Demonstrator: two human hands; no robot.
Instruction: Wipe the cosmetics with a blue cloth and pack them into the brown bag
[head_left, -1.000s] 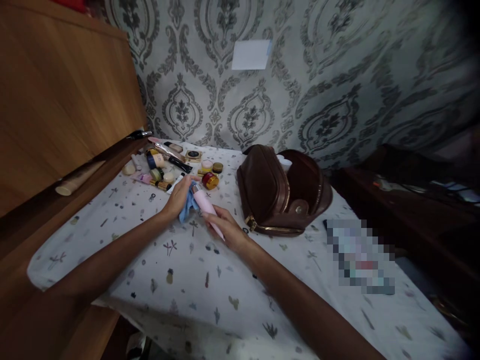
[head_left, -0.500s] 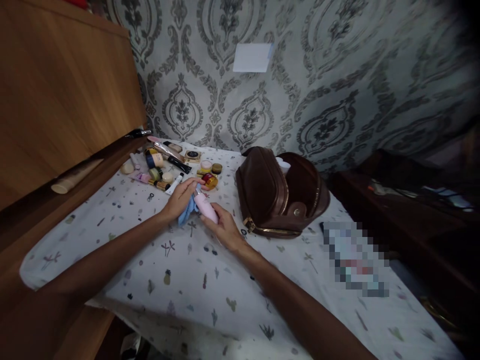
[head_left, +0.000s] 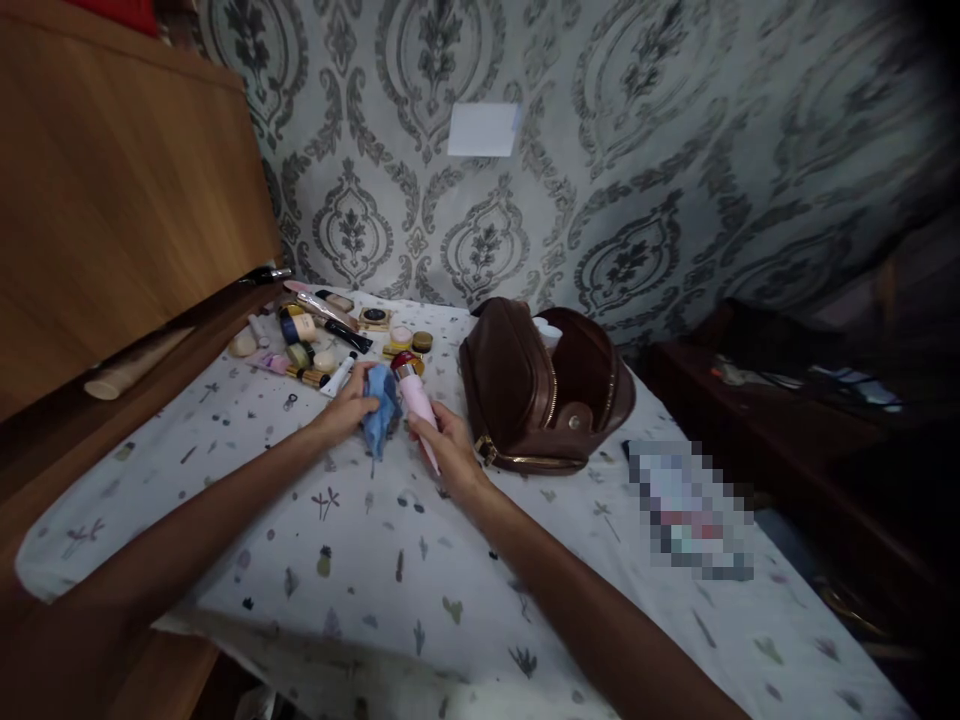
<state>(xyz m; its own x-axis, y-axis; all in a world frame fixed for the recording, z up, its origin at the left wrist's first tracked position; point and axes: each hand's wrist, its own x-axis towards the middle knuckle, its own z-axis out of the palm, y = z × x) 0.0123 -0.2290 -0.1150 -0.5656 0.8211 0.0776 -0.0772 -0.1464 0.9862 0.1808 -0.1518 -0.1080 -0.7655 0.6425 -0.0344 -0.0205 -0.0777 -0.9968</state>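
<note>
My left hand (head_left: 347, 405) is closed on a crumpled blue cloth (head_left: 381, 412), which hangs down from the fingers. Just right of it, my right hand (head_left: 452, 450) grips a pale pink bottle (head_left: 417, 402) with a silver collar, tilted with its top toward the far left. The cloth and the bottle are close side by side; whether they touch I cannot tell. Behind the bottle's top sits a red and amber jar (head_left: 405, 362), partly hidden. A small white tube (head_left: 341, 373) lies beyond my left hand.
Several cosmetics, among them a navy-lidded jar (head_left: 298, 326) and a black-ended brush (head_left: 349, 337), lie at the far left. An unzipped brown bag (head_left: 502, 370) stands right of my hands. A pixelated flat object (head_left: 690, 510) lies further right. A wooden cabinet (head_left: 127, 190) borders the left.
My left hand and the cloth have come away from the bottle's top to the left, so the silver collar now shows. The bottle stays in my right hand. The view has shifted slightly.
</note>
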